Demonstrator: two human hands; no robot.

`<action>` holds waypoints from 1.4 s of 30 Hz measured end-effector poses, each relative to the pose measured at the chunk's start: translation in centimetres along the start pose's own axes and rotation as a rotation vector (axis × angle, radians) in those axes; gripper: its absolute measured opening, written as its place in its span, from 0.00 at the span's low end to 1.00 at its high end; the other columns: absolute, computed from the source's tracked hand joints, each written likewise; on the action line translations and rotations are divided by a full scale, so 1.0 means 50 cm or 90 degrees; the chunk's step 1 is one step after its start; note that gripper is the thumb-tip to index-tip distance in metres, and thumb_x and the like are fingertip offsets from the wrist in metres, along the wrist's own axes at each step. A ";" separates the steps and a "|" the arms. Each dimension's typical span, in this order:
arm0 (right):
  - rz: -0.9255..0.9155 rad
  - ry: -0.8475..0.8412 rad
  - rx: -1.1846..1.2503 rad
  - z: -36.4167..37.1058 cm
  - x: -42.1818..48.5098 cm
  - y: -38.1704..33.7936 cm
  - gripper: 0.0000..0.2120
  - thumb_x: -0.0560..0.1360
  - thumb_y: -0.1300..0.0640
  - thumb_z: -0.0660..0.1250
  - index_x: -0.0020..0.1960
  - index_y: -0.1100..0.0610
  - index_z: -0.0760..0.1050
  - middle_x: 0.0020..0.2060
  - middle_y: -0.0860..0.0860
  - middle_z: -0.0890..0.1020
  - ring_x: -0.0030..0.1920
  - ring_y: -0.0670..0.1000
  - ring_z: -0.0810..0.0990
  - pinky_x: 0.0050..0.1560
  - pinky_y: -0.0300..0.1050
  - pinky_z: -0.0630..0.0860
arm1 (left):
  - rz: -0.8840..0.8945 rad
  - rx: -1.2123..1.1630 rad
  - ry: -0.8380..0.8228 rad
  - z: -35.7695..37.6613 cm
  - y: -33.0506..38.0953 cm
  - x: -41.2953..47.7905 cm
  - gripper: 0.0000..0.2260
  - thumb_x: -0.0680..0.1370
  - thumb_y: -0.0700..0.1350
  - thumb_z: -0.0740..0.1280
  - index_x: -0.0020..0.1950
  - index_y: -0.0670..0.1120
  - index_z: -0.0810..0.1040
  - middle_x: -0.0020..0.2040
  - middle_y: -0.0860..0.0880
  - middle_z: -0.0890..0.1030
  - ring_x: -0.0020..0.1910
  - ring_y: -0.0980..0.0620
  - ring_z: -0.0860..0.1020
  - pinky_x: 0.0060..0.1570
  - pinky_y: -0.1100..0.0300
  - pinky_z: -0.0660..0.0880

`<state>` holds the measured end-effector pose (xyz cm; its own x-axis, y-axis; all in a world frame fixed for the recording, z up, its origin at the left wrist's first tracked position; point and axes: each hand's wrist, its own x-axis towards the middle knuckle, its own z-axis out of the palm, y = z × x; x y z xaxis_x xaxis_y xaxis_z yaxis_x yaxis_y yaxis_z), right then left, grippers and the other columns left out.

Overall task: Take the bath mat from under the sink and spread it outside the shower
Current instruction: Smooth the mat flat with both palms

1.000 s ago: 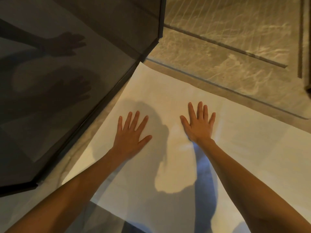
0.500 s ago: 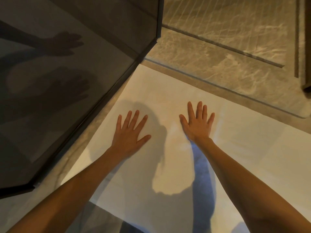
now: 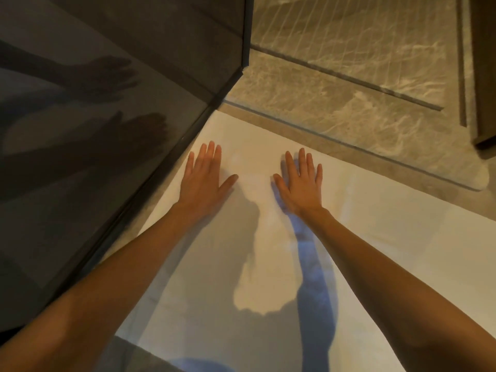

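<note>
A white bath mat (image 3: 389, 237) lies flat on the floor, stretching from the lower left to the right edge of the view. Its far edge runs along the shower's stone threshold (image 3: 335, 142). My left hand (image 3: 205, 179) rests palm down on the mat near its far left corner, fingers together and thumb out. My right hand (image 3: 300, 182) also lies flat on the mat, a hand's width to the right, fingers slightly spread. Neither hand holds anything.
A dark glass shower panel (image 3: 94, 130) with a black frame stands on the left, close to my left hand. Behind the threshold lies the marbled shower floor (image 3: 362, 63). A dark wooden edge (image 3: 484, 76) stands at the far right.
Both hands have slid forward across the mat toward the shower threshold. The left hand's fingers have closed together and it sits nearer the glass panel.
</note>
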<state>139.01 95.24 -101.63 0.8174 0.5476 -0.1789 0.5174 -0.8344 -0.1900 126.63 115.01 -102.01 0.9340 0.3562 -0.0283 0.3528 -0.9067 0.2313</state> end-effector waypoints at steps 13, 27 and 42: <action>-0.115 -0.090 -0.062 0.009 0.175 -0.151 0.28 0.81 0.44 0.42 0.76 0.53 0.40 0.77 0.55 0.41 0.76 0.56 0.38 0.75 0.55 0.40 | 0.019 0.076 -0.016 0.049 -0.022 0.136 0.31 0.80 0.58 0.47 0.76 0.40 0.50 0.77 0.40 0.54 0.76 0.43 0.51 0.74 0.49 0.49; -0.047 -0.053 -0.012 0.012 0.137 -0.076 0.33 0.78 0.37 0.40 0.77 0.52 0.40 0.77 0.55 0.41 0.76 0.55 0.38 0.74 0.55 0.37 | 0.019 -0.023 -0.041 0.023 -0.027 0.098 0.35 0.76 0.66 0.38 0.77 0.46 0.42 0.78 0.46 0.46 0.76 0.48 0.44 0.75 0.48 0.44; 0.048 -0.051 -0.060 0.029 0.048 -0.021 0.30 0.78 0.37 0.40 0.76 0.47 0.39 0.77 0.55 0.41 0.76 0.55 0.38 0.74 0.59 0.38 | -0.026 0.053 -0.080 0.029 -0.041 -0.048 0.38 0.75 0.67 0.38 0.76 0.43 0.40 0.78 0.43 0.44 0.76 0.47 0.41 0.74 0.51 0.38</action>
<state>140.07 97.53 -103.27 0.8342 0.4830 -0.2660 0.4798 -0.8736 -0.0817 123.76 115.69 -103.85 0.9168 0.3661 -0.1594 0.3887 -0.9096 0.1469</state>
